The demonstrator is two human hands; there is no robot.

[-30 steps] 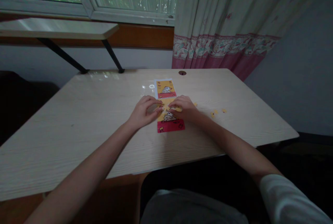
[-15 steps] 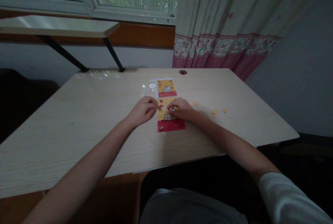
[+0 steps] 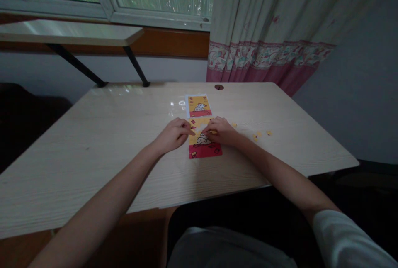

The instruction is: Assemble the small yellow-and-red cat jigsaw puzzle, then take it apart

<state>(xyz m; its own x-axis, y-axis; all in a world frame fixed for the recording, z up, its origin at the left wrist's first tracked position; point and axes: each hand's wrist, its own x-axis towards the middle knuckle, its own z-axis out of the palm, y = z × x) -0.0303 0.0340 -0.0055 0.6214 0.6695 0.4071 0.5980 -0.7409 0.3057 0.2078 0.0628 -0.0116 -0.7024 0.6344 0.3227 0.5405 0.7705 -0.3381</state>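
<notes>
A yellow and red jigsaw puzzle (image 3: 205, 152) with a white cartoon animal lies on the table, with a pale gap in its upper part. My left hand (image 3: 175, 136) rests at its left edge, index finger stretched onto the yellow part and thumb apart, with nothing visible in it. Over the puzzle's right side, my right hand (image 3: 221, 130) pinches thumb and index together near the animal's head. Whatever is between those fingertips is too small to make out. Directly behind the puzzle is a picture card (image 3: 200, 106) with the same design and a white border.
Several loose yellow puzzle pieces (image 3: 259, 134) lie right of my right hand. A round cable-hole cover (image 3: 219, 87) sits near the back edge of the wooden table (image 3: 124, 135). A raised shelf (image 3: 77, 31) stands back left, and a curtain (image 3: 264, 23) hangs behind the table.
My right hand's fingertips have shifted slightly right, away from the left index finger, showing more of the pale gap. The left hand has moved slightly toward the puzzle.
</notes>
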